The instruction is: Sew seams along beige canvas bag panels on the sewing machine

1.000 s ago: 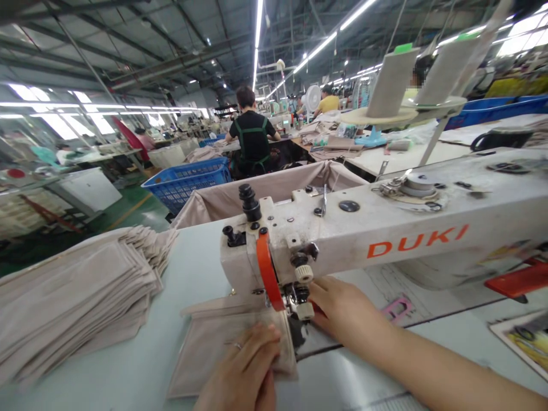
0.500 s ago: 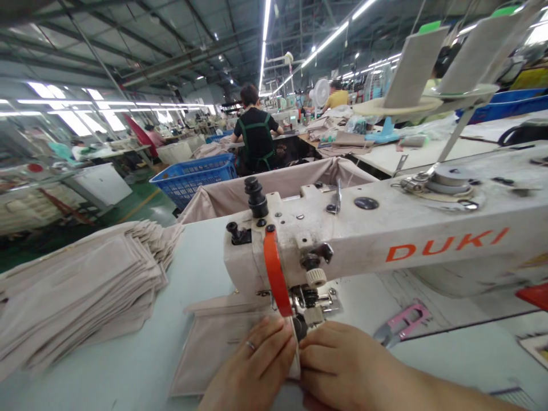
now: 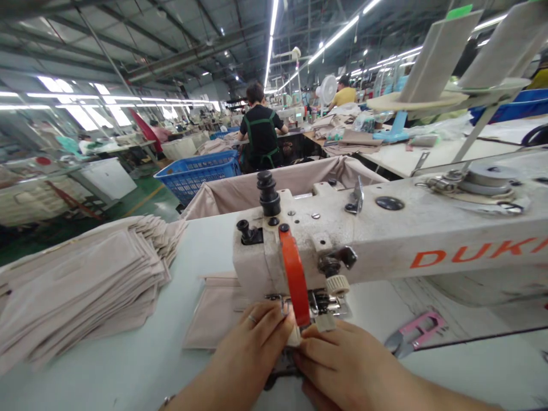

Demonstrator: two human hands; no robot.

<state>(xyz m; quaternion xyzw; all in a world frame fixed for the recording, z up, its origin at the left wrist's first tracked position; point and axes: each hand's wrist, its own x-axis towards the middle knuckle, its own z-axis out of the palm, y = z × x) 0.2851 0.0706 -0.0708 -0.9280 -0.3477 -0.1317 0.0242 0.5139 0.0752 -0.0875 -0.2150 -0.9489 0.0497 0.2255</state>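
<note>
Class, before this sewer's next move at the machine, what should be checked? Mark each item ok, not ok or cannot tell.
1. Left hand and right hand both at the fabric piece below the machine head: ok.
2. Fingertips clear of the needle, which is hidden behind the orange guard: cannot tell.
3. Visible part of the fabric piece lies flat on the table: ok.
4. Pink snips lie apart from both hands: ok.
5. Stack of pieces sits clear of the machine head: ok.

Single cam, head-worn, looking fwd & down over the table, v. close to the sewing machine that fills centre and right of frame. Wide angle: upper half takes in the factory hall w/ a person at upper centre, well back.
</note>
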